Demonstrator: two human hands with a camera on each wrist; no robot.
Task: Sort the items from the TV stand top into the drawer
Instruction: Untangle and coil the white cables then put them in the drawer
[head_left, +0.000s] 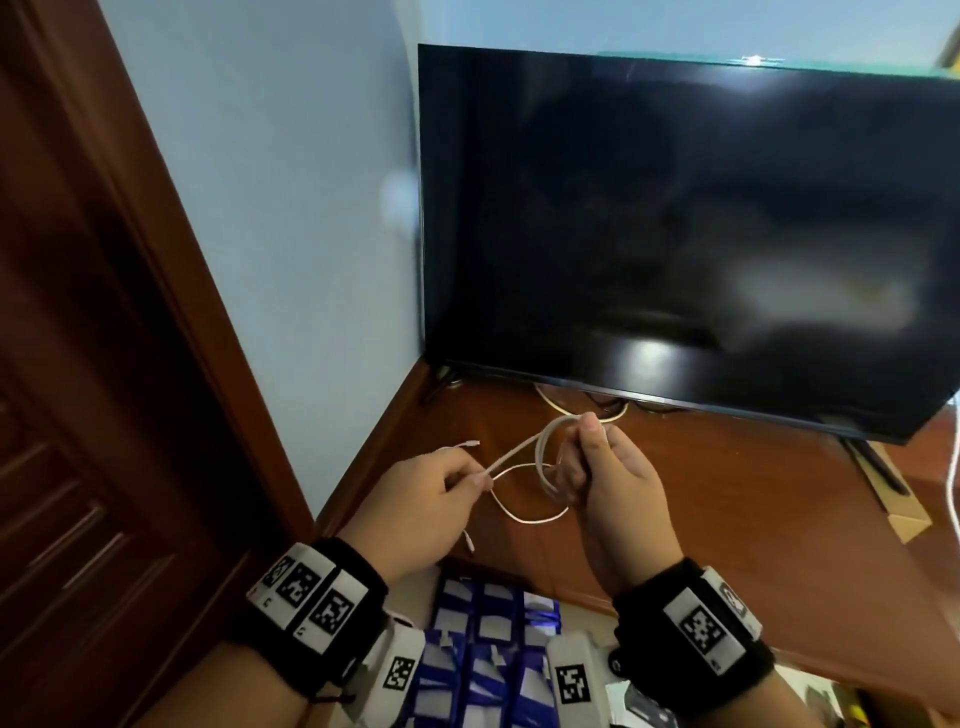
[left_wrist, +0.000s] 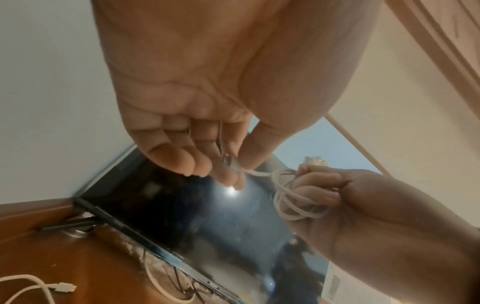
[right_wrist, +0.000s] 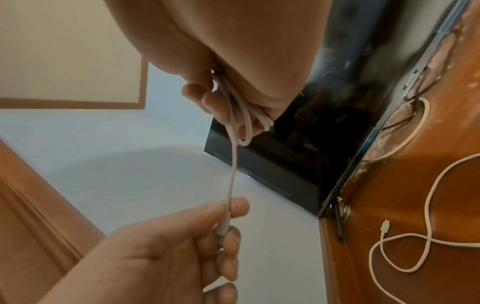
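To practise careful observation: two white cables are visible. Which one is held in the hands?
The coiled white cable: the right hand grips its loops, the left hand pinches its end. The other white cable lies loose on the TV stand.

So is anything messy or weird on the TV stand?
A bit messy. A second white cable sprawls in loose loops on the TV stand, still unsorted, while the right hand holds a coiled cable and the left hand pinches its end. Dusty patches show under the TV.
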